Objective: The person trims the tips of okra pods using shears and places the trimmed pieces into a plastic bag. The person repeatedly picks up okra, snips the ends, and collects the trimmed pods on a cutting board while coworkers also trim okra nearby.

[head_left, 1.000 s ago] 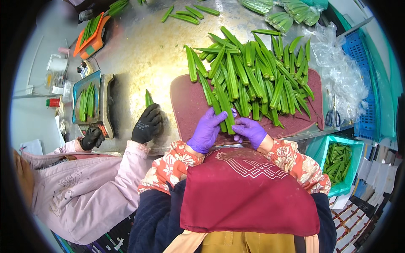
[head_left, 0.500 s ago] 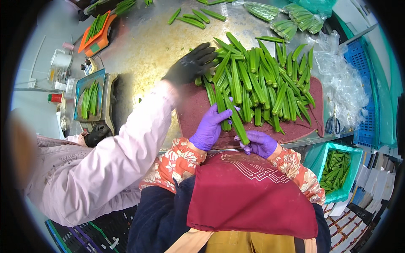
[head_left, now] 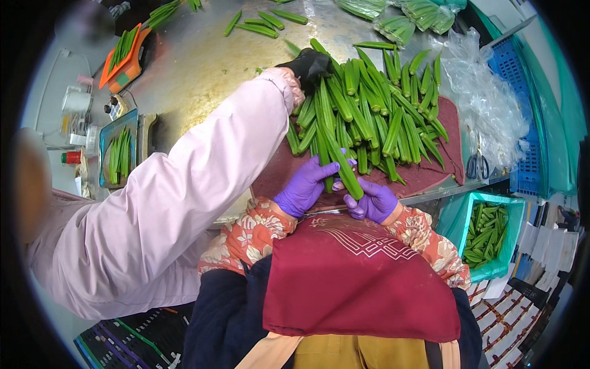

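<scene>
My left hand (head_left: 303, 189), in a purple glove, is closed round okra pods at the near side of the pile. One long okra pod (head_left: 348, 174) points toward me from its fingers, stem end down. In a matching glove, my right hand (head_left: 376, 201) has its fingers bent and pinched at that stem end. Beyond both hands lies a big heap of green okra (head_left: 372, 114) on a dark red cloth (head_left: 447, 157). At the heap's far left, a co-worker's black-gloved hand (head_left: 309, 65) reaches into the pods; its fingers are partly hidden.
A teal-lined crate (head_left: 517, 230) of okra stands at my right. Clear plastic bags (head_left: 491, 117) and scissors (head_left: 477, 166) lie right of the cloth. An orange tray (head_left: 121, 64) and a scale with a blue tray (head_left: 106, 154), both with okra, are on the left. The co-worker's sleeve (head_left: 190, 172) crosses the left side.
The co-worker's black-gloved hand has moved right, into the heap, and its arm stretches farther across. My right fingers have come closer round the pod's stem end. The whole view has shifted slightly.
</scene>
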The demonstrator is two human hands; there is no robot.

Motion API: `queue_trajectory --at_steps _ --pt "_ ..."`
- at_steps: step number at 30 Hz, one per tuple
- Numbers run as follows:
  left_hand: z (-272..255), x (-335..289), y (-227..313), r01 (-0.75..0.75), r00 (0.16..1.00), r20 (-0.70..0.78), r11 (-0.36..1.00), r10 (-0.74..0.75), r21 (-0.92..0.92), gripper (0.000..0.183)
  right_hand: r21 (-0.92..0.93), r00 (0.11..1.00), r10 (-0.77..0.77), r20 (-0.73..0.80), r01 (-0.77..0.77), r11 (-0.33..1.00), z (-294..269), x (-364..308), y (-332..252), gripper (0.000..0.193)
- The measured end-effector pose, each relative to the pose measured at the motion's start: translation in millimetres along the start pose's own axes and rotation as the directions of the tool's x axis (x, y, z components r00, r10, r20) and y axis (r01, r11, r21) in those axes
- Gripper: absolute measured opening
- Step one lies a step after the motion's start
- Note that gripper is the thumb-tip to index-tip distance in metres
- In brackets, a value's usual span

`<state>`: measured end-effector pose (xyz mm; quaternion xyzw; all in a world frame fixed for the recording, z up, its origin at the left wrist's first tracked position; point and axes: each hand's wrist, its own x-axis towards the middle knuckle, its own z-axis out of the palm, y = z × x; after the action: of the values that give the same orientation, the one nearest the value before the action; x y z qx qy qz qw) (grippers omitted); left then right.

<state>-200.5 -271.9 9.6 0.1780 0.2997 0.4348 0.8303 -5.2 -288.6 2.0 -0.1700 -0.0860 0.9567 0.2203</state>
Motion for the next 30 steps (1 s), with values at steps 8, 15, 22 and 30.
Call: queue_trajectory --at_steps 8,15,22,30 --pt "2 0 -3 -0.019 0.999 -0.040 0.999 0.021 0.036 0.043 -0.229 0.986 -0.087 -0.145 0.052 0.972 0 -3 2 0.039" --pt "4 -1 -7 -0.004 1.000 -0.022 1.000 0.004 0.002 0.044 -0.179 1.000 -0.024 0.001 0.024 0.983 -4 -4 5 0.041" --pt "-13 -19 8 -0.040 0.987 -0.144 0.977 0.072 0.208 0.040 -0.692 0.908 -0.268 -0.322 -0.033 0.721 2 -22 -9 0.031" --pt "-103 -53 18 0.232 0.681 -0.181 0.025 0.710 0.972 0.040 -0.716 0.488 -0.872 0.031 -0.598 -0.360 14 -3 -59 0.068"
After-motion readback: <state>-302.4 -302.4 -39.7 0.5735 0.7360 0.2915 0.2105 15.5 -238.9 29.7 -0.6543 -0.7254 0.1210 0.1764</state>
